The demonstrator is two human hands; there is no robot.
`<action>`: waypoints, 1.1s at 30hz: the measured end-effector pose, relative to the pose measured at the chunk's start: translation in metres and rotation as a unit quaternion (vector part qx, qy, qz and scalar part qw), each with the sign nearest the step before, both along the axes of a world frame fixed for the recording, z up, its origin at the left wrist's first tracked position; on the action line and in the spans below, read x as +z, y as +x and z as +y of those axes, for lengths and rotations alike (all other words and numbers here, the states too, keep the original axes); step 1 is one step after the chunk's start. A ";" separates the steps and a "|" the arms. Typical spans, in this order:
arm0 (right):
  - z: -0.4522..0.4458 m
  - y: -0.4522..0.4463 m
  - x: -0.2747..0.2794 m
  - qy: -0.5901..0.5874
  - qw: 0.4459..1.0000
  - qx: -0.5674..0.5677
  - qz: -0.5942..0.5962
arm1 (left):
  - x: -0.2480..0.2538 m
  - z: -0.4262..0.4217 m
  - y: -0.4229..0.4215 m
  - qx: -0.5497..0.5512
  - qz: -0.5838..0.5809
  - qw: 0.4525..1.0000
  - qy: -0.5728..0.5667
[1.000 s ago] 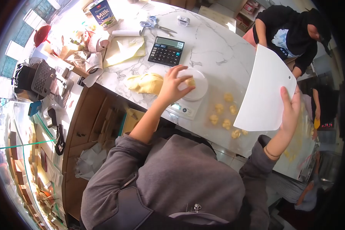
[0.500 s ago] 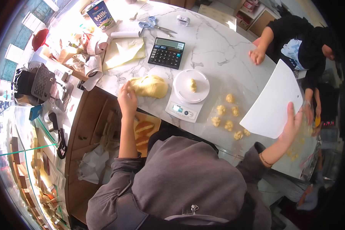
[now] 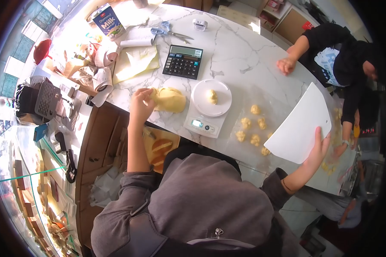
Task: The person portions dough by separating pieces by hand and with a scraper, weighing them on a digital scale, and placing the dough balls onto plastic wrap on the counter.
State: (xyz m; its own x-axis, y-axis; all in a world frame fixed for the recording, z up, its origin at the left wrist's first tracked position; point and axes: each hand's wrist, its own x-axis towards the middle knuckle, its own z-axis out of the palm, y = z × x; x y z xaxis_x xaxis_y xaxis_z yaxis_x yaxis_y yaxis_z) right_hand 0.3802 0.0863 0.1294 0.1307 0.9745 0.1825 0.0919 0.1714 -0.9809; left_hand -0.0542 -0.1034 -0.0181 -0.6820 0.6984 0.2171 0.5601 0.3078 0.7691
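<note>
A large lump of yellow dough (image 3: 170,100) lies on the marble-patterned table. At its left end is my left hand (image 3: 141,105), fingers pinched together on the dough's edge. My right hand (image 3: 318,150) grips a thin white plastic board (image 3: 299,124) by its lower right edge, raised over the table's right side. Between my hands stands a white digital scale (image 3: 205,124) with its display lit. One small dough piece (image 3: 212,97) rests on the scale's round plate. Right of it, several small dough pieces (image 3: 255,139) lie on a clear plastic sheet, partly hidden by the board.
A black calculator (image 3: 183,62) lies behind the scale, with blue-handled scissors (image 3: 162,30) and a milk carton (image 3: 108,22) further back. Papers and a receipt roll (image 3: 102,80) crowd the left. Across the table on the right, a person's fist (image 3: 286,65) rests on the top.
My left hand has shifted slightly, its fingers more bunched at the dough's end. The white board has moved a little downward with my right hand. The scale still bears its dough piece.
</note>
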 end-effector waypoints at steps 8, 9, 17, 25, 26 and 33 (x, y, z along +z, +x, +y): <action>0.000 0.018 -0.007 -0.037 0.999 0.000 0.012 | -0.021 -0.012 -0.013 0.096 -0.001 0.995 0.027; 0.000 0.015 -0.007 -0.039 0.999 0.006 0.015 | -0.021 -0.012 -0.011 0.118 -0.001 0.992 0.036; 0.009 -0.030 -0.008 -0.047 0.992 0.113 0.017 | -0.024 -0.028 -0.003 0.196 -0.128 0.972 -0.022; -0.039 -0.220 -0.021 0.119 0.855 0.463 -0.198 | -0.031 -0.040 0.003 0.196 -0.186 0.962 0.038; -0.051 -0.246 -0.032 0.120 0.825 0.497 -0.241 | -0.030 -0.041 0.004 0.195 -0.202 0.959 0.048; -0.102 -0.337 -0.093 0.128 0.721 0.573 -0.367 | -0.020 -0.048 0.013 0.199 -0.161 0.965 0.065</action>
State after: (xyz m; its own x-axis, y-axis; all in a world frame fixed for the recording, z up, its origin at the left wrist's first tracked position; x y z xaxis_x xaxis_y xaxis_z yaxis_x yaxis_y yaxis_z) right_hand 0.0432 -0.0154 0.0363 -0.9578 0.2870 -0.0146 0.2242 0.7148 -0.6624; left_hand -0.0414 -0.1516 -0.0385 -0.9372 0.3482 0.0183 0.1438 0.3382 0.9300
